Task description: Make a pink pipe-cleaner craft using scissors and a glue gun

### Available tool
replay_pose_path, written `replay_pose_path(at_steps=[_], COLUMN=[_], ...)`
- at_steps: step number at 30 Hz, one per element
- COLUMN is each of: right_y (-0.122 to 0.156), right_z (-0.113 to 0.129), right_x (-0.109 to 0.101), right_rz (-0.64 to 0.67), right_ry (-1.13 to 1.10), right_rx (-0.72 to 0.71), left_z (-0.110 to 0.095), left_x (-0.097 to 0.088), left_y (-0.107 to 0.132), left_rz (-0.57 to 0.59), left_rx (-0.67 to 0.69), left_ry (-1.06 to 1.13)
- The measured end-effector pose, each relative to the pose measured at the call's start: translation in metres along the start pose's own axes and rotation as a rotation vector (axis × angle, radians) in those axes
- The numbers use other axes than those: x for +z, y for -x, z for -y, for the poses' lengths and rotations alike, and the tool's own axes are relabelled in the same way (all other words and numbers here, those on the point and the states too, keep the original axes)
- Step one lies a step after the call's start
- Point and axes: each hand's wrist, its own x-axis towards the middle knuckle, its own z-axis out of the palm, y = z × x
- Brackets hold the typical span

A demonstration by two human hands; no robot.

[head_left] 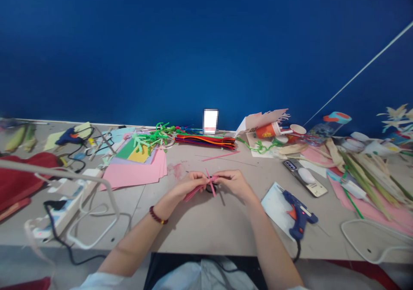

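Pink pipe cleaners (194, 192) are pinched in my left hand (191, 183), which wears a dark beaded bracelet at the wrist. My right hand (235, 181) has its fingers closed on the same pink pieces, and the two hands almost meet over the middle of the table. One pink strip crosses upright between the fingertips. Just beneath the hands a black-handled tool (211, 188), perhaps scissors, is mostly hidden. Beyond them a single pink pipe cleaner (221, 155) lies on the table, in front of a bundle of mixed-colour pipe cleaners (206, 142).
A blue glue gun (300, 216) rests partly on a pale sheet at right, near a phone (305, 178). Pink paper sheets (134, 172) and green pipe cleaners (145, 143) lie at left. Farther left are a power strip (66, 210) and looping cables. A blue wall stands behind.
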Motion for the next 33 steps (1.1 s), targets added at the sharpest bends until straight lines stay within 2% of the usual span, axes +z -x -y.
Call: replay_pose_path(at_steps=[9,15,19,22,26,33], right_y=[0.001,-0.004,-0.007,-0.01,-0.011,-0.007], right_z=[0.0,-0.007,-0.008,-0.012,-0.017,-0.013], right_x=[0.001,0.004,0.006,0.011,0.018,0.02], right_rz=[0.017,-0.009,-0.08,-0.16,-0.243,-0.3], right_ry=[0.008,-0.128,-0.129,-0.103,-0.065,0.053], right_rx=[-0.027,-0.055,-0.033,-0.059,-0.105,-0.145], left_z=[0.001,0.002,0.006,0.01,0.013,0.011], left_x=[0.0,0.002,0.005,0.008,0.013,0.016], left_y=[0.0,-0.003,-0.005,-0.006,-0.006,-0.004], left_rz=[-0.012,-0.152,-0.251,-0.282,-0.282,-0.257], left_rx=[0.004,0.072,0.07,0.071,0.079,0.082], left_ry=[0.002,0.08,0.161,0.187,0.21,0.227])
